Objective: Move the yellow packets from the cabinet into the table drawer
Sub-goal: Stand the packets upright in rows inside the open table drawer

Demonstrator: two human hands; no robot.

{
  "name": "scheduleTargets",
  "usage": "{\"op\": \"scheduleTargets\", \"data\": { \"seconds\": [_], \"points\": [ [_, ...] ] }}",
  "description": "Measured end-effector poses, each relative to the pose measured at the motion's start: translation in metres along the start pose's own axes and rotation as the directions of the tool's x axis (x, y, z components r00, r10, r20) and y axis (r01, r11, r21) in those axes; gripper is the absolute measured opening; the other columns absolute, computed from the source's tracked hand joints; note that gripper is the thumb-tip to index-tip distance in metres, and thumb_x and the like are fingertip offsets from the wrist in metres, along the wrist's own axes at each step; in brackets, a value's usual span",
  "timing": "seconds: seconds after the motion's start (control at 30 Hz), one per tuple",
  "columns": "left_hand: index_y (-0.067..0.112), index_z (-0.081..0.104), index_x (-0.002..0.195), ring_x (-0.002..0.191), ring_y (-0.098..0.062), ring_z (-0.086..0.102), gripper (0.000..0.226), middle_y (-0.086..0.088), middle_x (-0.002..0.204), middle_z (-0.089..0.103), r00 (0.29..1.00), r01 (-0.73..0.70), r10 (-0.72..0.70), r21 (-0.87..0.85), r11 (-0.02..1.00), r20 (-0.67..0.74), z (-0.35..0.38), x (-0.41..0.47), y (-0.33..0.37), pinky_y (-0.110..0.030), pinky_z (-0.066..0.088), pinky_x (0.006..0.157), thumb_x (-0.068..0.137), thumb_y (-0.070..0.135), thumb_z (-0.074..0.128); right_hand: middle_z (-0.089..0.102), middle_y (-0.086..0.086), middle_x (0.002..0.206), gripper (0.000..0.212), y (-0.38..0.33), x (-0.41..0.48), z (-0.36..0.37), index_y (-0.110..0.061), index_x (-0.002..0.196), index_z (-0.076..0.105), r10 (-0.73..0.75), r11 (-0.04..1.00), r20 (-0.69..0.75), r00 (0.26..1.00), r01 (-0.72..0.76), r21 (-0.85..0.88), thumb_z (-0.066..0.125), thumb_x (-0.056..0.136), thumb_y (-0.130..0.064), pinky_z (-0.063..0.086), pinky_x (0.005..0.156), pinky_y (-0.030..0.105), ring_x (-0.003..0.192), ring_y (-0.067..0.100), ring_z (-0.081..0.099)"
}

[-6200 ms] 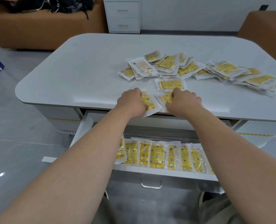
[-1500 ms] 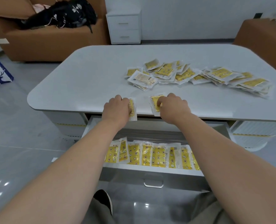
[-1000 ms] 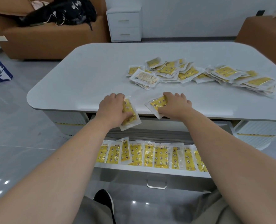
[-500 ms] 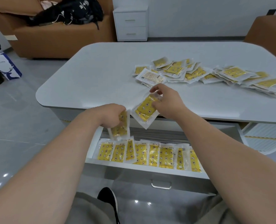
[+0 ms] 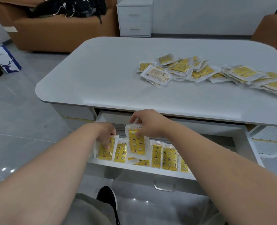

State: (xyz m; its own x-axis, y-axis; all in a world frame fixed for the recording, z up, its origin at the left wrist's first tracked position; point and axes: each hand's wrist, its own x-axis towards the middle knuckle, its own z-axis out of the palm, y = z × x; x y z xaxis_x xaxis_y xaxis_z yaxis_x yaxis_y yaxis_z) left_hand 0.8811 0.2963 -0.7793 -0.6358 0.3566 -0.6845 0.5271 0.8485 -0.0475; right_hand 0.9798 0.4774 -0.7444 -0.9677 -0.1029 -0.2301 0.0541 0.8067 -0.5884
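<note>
Right hand [image 5: 148, 123] pinches a yellow packet [image 5: 137, 142] over the drawer [image 5: 139, 169] — left hand [image 5: 104, 133] presses another, fingertips hidden.

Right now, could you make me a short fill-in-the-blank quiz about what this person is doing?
1. Each hand holds one yellow ____.
2. The right hand holds its packet above the open ____.
3. The left hand works at the row's ____ end.
4. The loose pile lies on the ____.

Answers: packet; drawer; left; table

text: none legible | packets [image 5: 137, 143]: print too blurred | paper bag [image 5: 3, 60]: wording unreadable
</note>
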Motion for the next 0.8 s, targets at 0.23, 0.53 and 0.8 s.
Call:
{"op": "scheduleTargets", "data": {
  "seconds": [0.23,0.53,0.8],
  "points": [
    [0.019,0.054,0.128,0.099,-0.020,0.059,0.060,0.005,0.106,0.059,0.999,0.034,-0.032,0.090,0.995,-0.025,0.011,0.014,0.004,-0.029,0.052,0.084,0.077,0.023,0.085,0.067,-0.001,0.122,0.047,0.009,0.011,0.018,-0.019,0.129,0.065,0.047,0.998,0.110,0.993,-0.041,-0.051,0.079,0.085,-0.013,0.056,0.093,0.032,0.106,0.016,0.064],
    [0.023,0.043,0.142,0.130,-0.026,0.044,0.084,-0.005,0.139,0.052,0.992,0.088,-0.063,0.248,0.965,-0.107,0.018,0.017,0.006,-0.038,0.038,0.108,0.072,0.040,0.086,0.068,0.000,0.116,0.043,0.024,0.015,0.026,-0.017,0.126,0.065,0.140,0.989,0.126,0.982,-0.145,0.031,0.078,0.086,-0.010,0.058,0.089,0.032,0.100,0.018,0.066],
    [0.025,0.039,0.151,0.130,-0.025,0.052,0.092,-0.003,0.146,0.051,0.990,0.075,-0.063,0.098,0.992,-0.125,0.013,0.002,-0.002,-0.036,0.048,0.104,0.073,0.024,0.088,0.066,0.002,0.116,0.041,0.017,0.028,0.041,-0.019,0.123,0.065,0.165,0.978,0.072,0.984,-0.172,0.114,0.076,0.086,-0.007,0.058,0.089,0.036,0.104,0.022,0.064]
  ]
}}
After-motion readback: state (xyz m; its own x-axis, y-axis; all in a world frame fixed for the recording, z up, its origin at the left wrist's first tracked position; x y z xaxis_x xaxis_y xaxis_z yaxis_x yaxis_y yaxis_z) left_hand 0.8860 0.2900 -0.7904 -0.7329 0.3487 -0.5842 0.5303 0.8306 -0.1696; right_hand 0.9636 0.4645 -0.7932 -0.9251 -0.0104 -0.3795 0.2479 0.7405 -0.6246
